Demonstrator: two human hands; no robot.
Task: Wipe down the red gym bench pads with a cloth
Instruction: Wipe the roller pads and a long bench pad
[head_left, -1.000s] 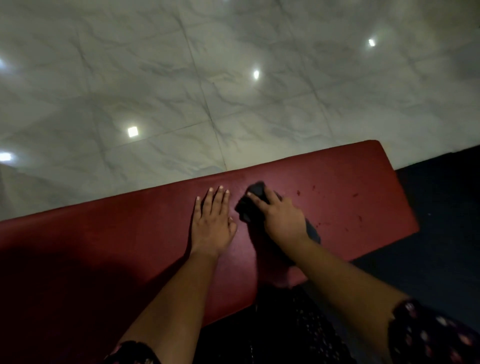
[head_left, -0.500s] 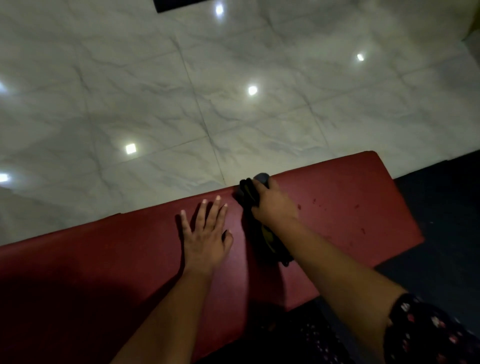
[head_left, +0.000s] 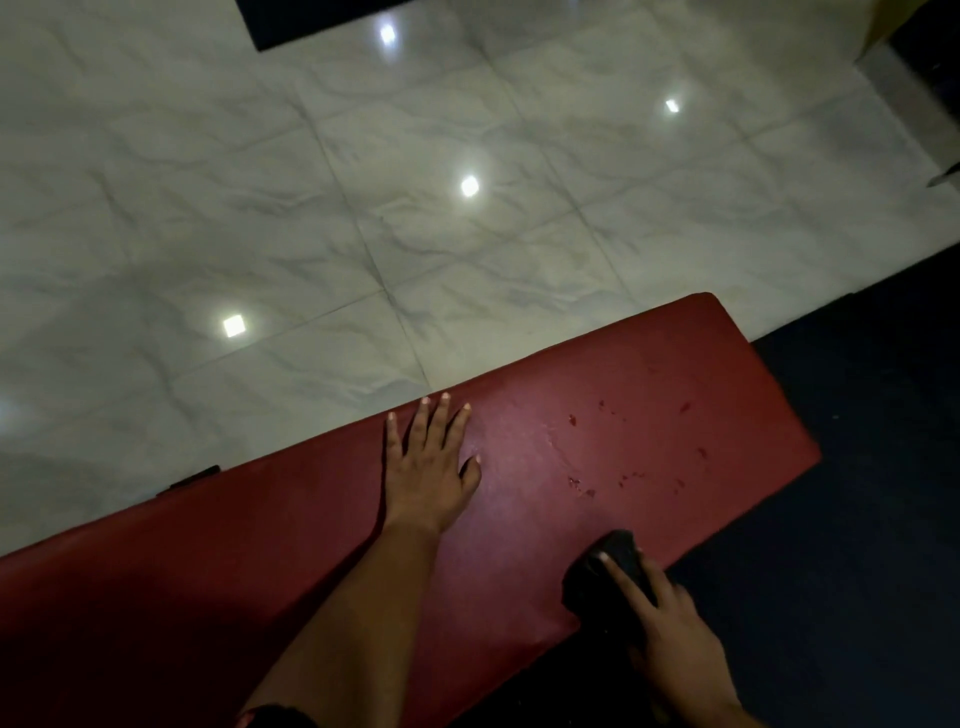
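- Red bench pad: smooth, glossy vinyl, oblong with rounded corners, flecked with small scuffs towards its right end.
- Left hand: flat on the pad near its far edge, fingers straight and spread, holding nothing.
- Right hand: fingers curled over the dark cloth, a crumpled wad (weave indistinct) pressed on the pad's near edge, well apart from the left hand.
- Floor: polished, veined marble tiles; dark mat at right.
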